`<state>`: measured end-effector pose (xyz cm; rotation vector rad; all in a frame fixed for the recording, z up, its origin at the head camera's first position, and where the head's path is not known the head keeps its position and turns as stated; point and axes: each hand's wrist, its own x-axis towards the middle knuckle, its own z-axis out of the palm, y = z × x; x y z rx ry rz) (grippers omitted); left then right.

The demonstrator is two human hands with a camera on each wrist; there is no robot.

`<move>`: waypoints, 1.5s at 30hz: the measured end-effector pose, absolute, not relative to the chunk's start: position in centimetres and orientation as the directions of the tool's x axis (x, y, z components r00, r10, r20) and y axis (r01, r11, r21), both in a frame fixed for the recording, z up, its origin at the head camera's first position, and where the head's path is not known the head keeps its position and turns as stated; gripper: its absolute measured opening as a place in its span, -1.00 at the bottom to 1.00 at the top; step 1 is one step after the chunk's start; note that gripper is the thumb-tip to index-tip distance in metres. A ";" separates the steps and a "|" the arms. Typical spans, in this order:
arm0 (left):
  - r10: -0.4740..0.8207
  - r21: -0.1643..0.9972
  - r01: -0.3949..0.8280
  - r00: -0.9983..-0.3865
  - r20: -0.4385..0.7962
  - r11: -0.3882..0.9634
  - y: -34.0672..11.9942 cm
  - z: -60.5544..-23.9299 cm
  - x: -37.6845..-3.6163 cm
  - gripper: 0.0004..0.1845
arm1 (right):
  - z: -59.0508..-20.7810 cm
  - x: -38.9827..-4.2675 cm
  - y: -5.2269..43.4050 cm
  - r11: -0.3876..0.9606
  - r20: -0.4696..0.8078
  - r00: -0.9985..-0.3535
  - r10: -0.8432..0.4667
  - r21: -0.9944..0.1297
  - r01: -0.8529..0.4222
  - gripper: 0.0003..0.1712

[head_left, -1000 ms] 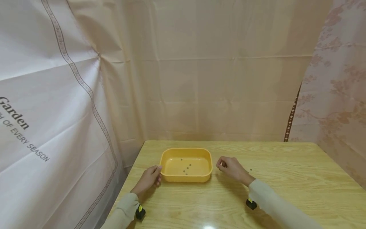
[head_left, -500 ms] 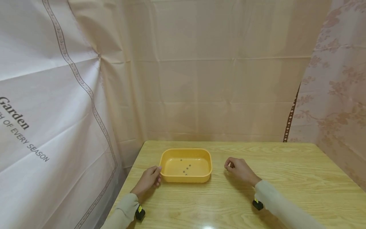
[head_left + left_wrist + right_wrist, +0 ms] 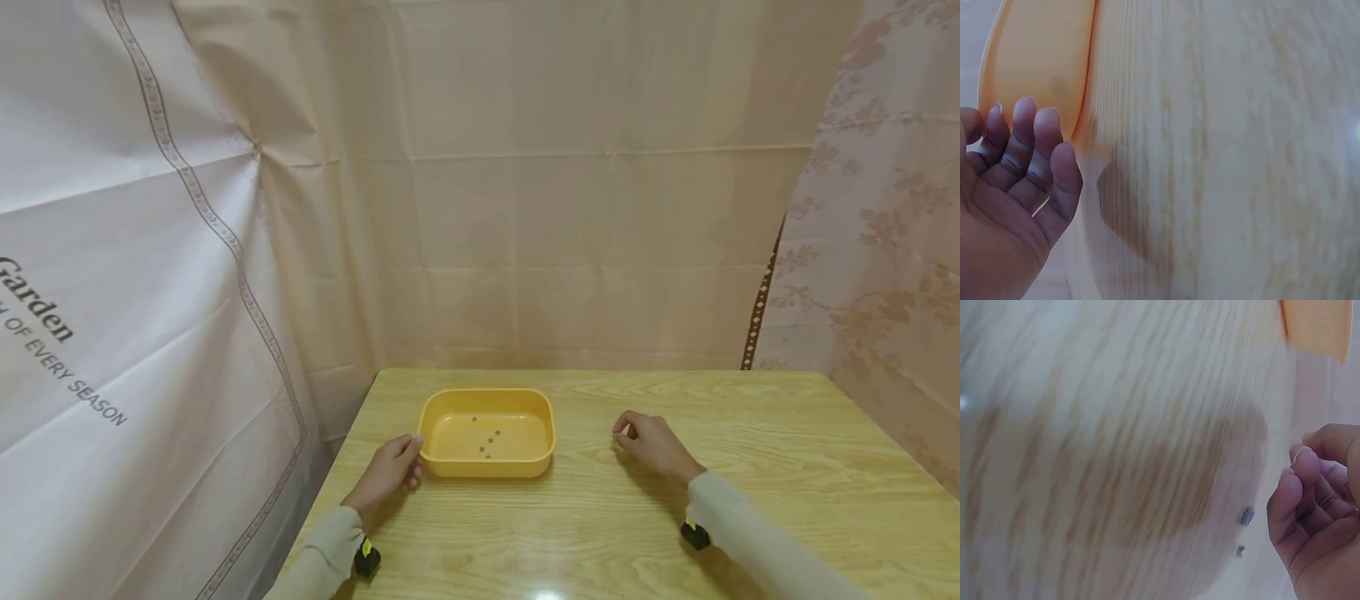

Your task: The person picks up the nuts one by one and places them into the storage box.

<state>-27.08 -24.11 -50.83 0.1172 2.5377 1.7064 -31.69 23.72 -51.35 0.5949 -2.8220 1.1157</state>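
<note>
A yellow plastic tray [image 3: 487, 469] sits on the table with several small metal nuts [image 3: 491, 441] scattered on its bottom. My left hand [image 3: 387, 471] pinches the tray's left end between thumb and fingers; in the left wrist view the tray's outer wall [image 3: 1041, 59] rises behind the fingertips. To the right of the tray, my right hand [image 3: 655, 444] is low over the table, fingers loosely curled, thumb near the index finger, nothing visible in them. Two more loose metal nuts [image 3: 1247, 516] lie on the table beside this hand in the right wrist view; the hand hides them in the head view.
The wood-grain table [image 3: 525, 533] ends at a beige cloth [image 3: 562, 250] hung behind it. A printed white cloth [image 3: 135, 333] hangs on the left and a floral one [image 3: 877, 250] on the right. A small black device [image 3: 696, 535] is strapped at each wrist.
My right hand has moved right, away from the tray, and now covers the loose nuts seen on the table earlier. The left hand and the tray have stayed in place.
</note>
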 end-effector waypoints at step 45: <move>0.119 0.918 0.032 -0.993 -0.016 0.394 -24.3 -51.1 -27.4 -0.51 | -52.6 -31.4 28.7 0.710 0.079 -0.978 -0.193 -0.677 -0.194 -0.92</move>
